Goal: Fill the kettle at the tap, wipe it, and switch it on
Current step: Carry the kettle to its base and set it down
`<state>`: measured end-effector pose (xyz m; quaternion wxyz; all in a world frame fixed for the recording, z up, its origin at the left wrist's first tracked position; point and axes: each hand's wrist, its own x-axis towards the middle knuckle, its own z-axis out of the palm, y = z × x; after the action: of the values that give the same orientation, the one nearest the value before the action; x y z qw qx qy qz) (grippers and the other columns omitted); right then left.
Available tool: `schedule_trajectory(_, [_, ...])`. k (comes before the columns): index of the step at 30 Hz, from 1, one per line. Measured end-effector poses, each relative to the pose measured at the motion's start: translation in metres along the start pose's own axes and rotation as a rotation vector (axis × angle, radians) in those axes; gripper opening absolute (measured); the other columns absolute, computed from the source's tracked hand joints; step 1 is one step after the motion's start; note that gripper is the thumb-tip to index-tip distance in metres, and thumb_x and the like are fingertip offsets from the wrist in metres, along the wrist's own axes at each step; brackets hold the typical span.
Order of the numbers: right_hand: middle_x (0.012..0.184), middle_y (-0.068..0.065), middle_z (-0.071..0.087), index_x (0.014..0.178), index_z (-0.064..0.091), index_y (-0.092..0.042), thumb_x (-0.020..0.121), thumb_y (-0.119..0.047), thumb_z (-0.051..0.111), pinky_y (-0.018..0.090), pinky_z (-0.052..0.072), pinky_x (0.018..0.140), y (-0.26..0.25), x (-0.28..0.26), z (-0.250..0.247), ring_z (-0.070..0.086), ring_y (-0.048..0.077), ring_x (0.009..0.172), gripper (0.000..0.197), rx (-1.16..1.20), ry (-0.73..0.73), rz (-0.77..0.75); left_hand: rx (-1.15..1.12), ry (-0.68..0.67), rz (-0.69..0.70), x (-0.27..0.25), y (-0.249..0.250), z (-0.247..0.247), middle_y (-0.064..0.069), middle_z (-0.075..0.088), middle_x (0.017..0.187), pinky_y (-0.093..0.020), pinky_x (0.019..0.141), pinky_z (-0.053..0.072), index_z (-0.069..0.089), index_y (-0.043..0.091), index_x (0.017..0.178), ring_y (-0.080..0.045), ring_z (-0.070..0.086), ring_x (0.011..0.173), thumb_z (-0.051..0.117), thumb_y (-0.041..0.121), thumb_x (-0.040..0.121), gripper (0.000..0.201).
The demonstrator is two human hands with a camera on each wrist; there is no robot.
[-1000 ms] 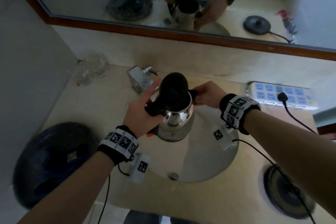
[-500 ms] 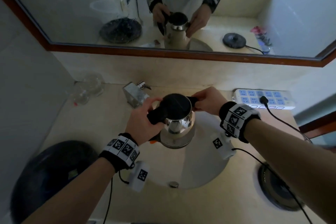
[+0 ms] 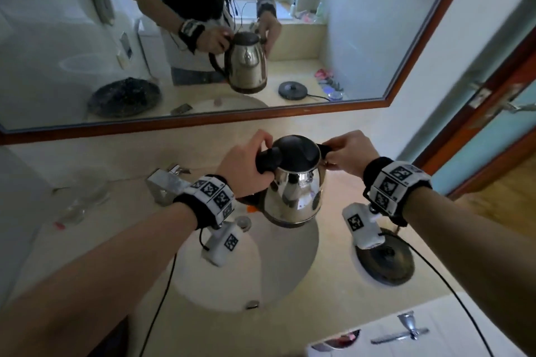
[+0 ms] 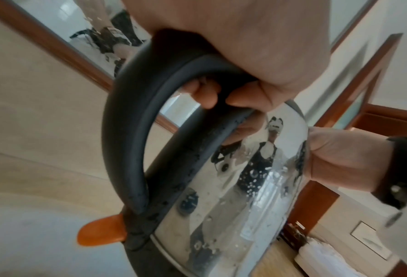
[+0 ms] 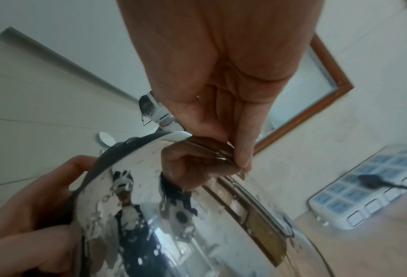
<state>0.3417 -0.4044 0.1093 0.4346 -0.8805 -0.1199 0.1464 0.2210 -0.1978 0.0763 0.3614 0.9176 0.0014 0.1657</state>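
I see the kettle [image 3: 293, 191] held in the air above the sink [image 3: 249, 266], lid down. Left hand [image 3: 243, 171] wrapped round the handle [image 4: 136, 150], right hand [image 3: 345, 153] pinching the spout rim. Droplets on the steel. Base [image 3: 385, 261] on the surface, right of the sink.

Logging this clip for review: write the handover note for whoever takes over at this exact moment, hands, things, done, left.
Left hand grips the kettle by its black handle. Right hand pinches the spout edge; its fingers curl on the rim.
Kettle is held up over the sink, lid shut, droplets on the steel.
Base sits on the counter to the right, its cord running off. Tap is to the left.
Done: water inside cannot be seen.
Left: wipe the kettle, set it on the base, press the orange switch.
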Motion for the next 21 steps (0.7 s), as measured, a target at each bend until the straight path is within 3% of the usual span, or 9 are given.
schedule_trajectory(4, [0.085, 0.015, 0.076, 0.096, 0.077, -0.005, 0.075, 0.007, 0.065, 0.035, 0.061, 0.078, 0.025, -0.018, -0.049, 0.074, 0.025, 0.077, 0.027, 0.007, 0.087, 0.03, -0.031, -0.039, 0.079, 0.02, 0.037, 0.031, -0.004, 0.062, 0.066, -0.036, 0.058, 0.053, 0.046, 0.021, 0.105, -0.025, 0.059, 0.06, 0.067, 0.017, 0.064, 0.046])
schedule_trajectory(8, [0.086, 0.016, 0.076, 0.093, 0.078, -0.008, 0.072, 0.007, 0.065, 0.042, 0.061, 0.08, 0.067, -0.031, -0.089, 0.075, 0.029, 0.082, 0.029, 0.059, 0.138, 0.084, -0.045, -0.058, 0.121, 0.029, 0.066, 0.081, -0.005, 0.064, 0.066, -0.029, 0.058, 0.047, 0.044, 0.025, 0.104, -0.026, 0.059, 0.059, 0.069, 0.016, 0.065, 0.047])
schedule_trajectory(13, [0.081, 0.007, 0.077, 0.093, 0.079, -0.014, 0.073, 0.001, 0.064, 0.036, 0.062, 0.079, 0.127, -0.044, -0.131, 0.075, 0.022, 0.079, 0.029, -0.008, 0.153, 0.113, -0.063, -0.074, 0.12, 0.025, 0.1, 0.153, -0.003, 0.06, 0.065, -0.028, 0.055, 0.045, 0.043, 0.028, 0.102, -0.025, 0.055, 0.056, 0.064, 0.018, 0.064, 0.044])
schedule_trajectory(15, [0.077, 0.002, 0.077, 0.091, 0.079, -0.018, 0.071, -0.003, 0.062, 0.032, 0.062, 0.074, 0.156, -0.045, -0.141, 0.074, 0.017, 0.074, 0.03, -0.017, 0.161, 0.122, -0.055, -0.087, 0.111, 0.023, 0.11, 0.179, -0.001, 0.059, 0.063, -0.027, 0.056, 0.043, 0.042, 0.03, 0.1, -0.025, 0.054, 0.055, 0.062, 0.02, 0.064, 0.043])
schedule_trajectory(17, [0.072, -0.002, 0.075, 0.094, 0.079, -0.018, 0.073, -0.002, 0.061, 0.02, 0.059, 0.06, 0.18, -0.047, -0.148, 0.069, 0.011, 0.065, 0.032, -0.041, 0.163, 0.127, -0.05, -0.105, 0.101, 0.02, 0.116, 0.202, 0.002, 0.058, 0.063, -0.025, 0.057, 0.041, 0.042, 0.031, 0.1, -0.023, 0.052, 0.055, 0.061, 0.021, 0.064, 0.042])
schedule_trajectory(18, [0.072, -0.001, 0.074, 0.096, 0.079, -0.018, 0.074, 0.0, 0.061, 0.02, 0.058, 0.061, 0.193, -0.047, -0.151, 0.069, 0.012, 0.066, 0.033, -0.045, 0.162, 0.126, -0.051, -0.114, 0.097, 0.018, 0.119, 0.214, 0.003, 0.057, 0.064, -0.024, 0.058, 0.041, 0.041, 0.031, 0.1, -0.022, 0.051, 0.055, 0.06, 0.022, 0.064, 0.042])
schedule_trajectory(21, [0.077, 0.002, 0.077, 0.093, 0.079, -0.018, 0.071, 0.001, 0.062, 0.039, 0.06, 0.082, 0.228, -0.048, -0.156, 0.074, 0.022, 0.079, 0.034, -0.006, 0.147, 0.12, -0.051, -0.126, 0.07, 0.011, 0.124, 0.243, 0.005, 0.056, 0.066, -0.023, 0.06, 0.04, 0.041, 0.032, 0.1, -0.021, 0.05, 0.057, 0.06, 0.023, 0.064, 0.041])
